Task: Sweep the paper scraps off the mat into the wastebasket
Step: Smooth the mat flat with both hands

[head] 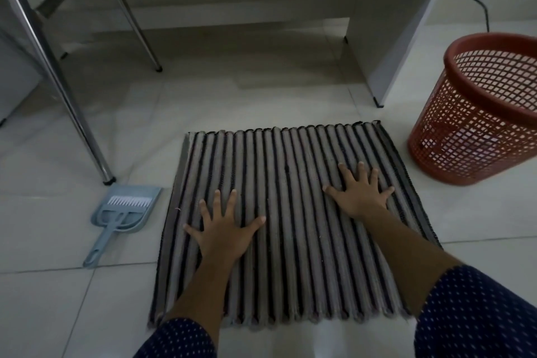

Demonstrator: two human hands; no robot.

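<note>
Both hands flat on the mat (pixel 290 212), fingers spread, holding nothing: left hand (pixel 223 229), right hand (pixel 360 197). No paper scraps visible on it. Wastebasket (pixel 476 113) just right of the mat, dustpan (pixel 128 212) just left. Sweeping seemingly finished; next, likely only smoothing.

A striped mat (pixel 290 212) lies flat on the pale tiled floor (pixel 58 299) in the lower middle of the frame. Both hands press on it palm down with fingers spread: the left hand (pixel 222 228) at the mat's left centre, the right hand (pixel 360 193) higher and toward its right edge. Dark dotted sleeves (pixel 476 314) show at the bottom. A blue dustpan (pixel 128 212) with a small brush resting in it sits on the floor just left of the mat. A red mesh wastebasket (pixel 476 113) stands at the right edge, near the mat's far right corner. White furniture (pixel 377 38) and metal chair legs (pixel 58 81) fill the top.
</note>
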